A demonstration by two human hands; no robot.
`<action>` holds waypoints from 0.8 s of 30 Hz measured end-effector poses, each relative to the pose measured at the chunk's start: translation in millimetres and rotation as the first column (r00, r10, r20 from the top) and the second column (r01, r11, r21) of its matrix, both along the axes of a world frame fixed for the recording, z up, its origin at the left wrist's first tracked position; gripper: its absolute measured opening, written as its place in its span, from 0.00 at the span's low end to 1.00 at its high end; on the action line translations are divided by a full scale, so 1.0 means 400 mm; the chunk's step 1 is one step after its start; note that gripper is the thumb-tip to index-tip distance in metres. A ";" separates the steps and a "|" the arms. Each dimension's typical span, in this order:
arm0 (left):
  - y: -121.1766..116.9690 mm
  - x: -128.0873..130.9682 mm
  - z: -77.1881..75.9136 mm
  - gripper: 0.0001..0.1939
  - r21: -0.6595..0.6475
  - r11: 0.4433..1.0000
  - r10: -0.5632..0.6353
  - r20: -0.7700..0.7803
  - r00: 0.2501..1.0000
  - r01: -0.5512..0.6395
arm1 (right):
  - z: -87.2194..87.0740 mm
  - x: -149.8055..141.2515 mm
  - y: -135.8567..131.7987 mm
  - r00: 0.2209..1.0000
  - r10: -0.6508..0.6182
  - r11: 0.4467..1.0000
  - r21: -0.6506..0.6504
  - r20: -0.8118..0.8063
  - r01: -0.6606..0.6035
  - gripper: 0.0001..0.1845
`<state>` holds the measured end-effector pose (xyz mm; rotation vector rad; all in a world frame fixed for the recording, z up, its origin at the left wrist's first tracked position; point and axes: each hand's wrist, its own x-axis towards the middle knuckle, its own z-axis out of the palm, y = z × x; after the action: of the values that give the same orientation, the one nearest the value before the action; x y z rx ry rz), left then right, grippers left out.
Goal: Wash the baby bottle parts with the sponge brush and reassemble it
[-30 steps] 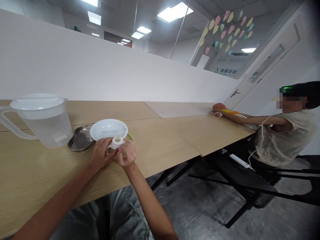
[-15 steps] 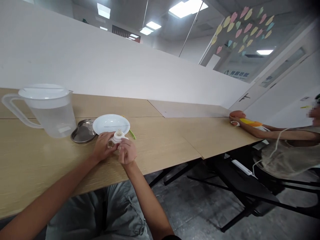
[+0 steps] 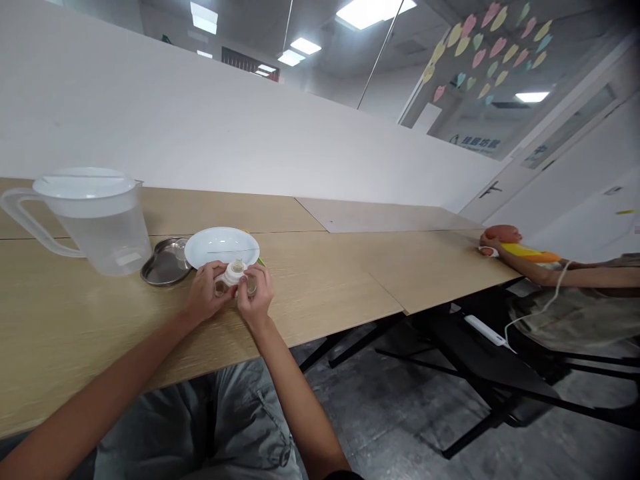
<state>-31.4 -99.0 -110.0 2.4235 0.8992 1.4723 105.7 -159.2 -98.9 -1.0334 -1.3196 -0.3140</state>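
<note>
Both my hands meet over the wooden table in front of a white plate. My left hand (image 3: 204, 292) and my right hand (image 3: 255, 297) pinch a small white plastic spouted cap (image 3: 233, 273) between their fingers. A small clear round part shows at the fingers of each hand, but it is too small to identify. The white plate (image 3: 220, 247) lies just beyond my hands, with a thin green strip (image 3: 262, 261) poking out from under its right edge.
A clear plastic lidded pitcher (image 3: 95, 227) and a steel tray (image 3: 163, 267) stand left of the plate on the light wood table (image 3: 320, 273). Far right, a seated person's hand (image 3: 500, 237) rests on an orange-and-yellow object. The table's front edge runs near my forearms.
My hands have drawn closer around the white cap, and my right fingers now cover more of it. The whole view has tilted and shifted, pushing the seated person further right.
</note>
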 end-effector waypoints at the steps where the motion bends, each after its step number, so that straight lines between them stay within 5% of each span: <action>1: 0.001 -0.001 -0.004 0.24 0.009 1.000 -0.001 0.013 1.000 0.001 | 0.001 -0.001 -0.003 1.000 0.010 1.000 0.012 0.010 -0.010 0.06; 6: -0.004 -0.004 0.008 0.21 0.014 1.000 -0.018 -0.045 0.999 0.019 | 0.001 0.001 -0.011 0.992 0.001 0.997 0.076 0.130 -0.011 0.08; 13: 0.000 -0.009 0.006 0.29 0.021 0.999 -0.044 -0.061 0.997 0.045 | -0.005 -0.008 -0.017 0.943 -0.018 0.992 0.122 0.332 -0.024 0.07; 19: 0.003 -0.014 0.004 0.26 -0.029 0.995 -0.097 -0.076 0.992 0.095 | -0.015 -0.025 -0.008 0.894 0.054 0.969 0.192 0.445 -0.153 0.11; 24: -0.004 -0.010 0.011 0.24 -0.018 0.996 -0.083 -0.071 0.994 0.082 | -0.012 -0.032 -0.012 0.978 0.024 0.967 0.242 0.209 -0.076 0.11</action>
<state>-35.5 -100.7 -105.7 2.4849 0.8103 1.3538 93.1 -164.1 -103.7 -0.7697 -1.4461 -0.5448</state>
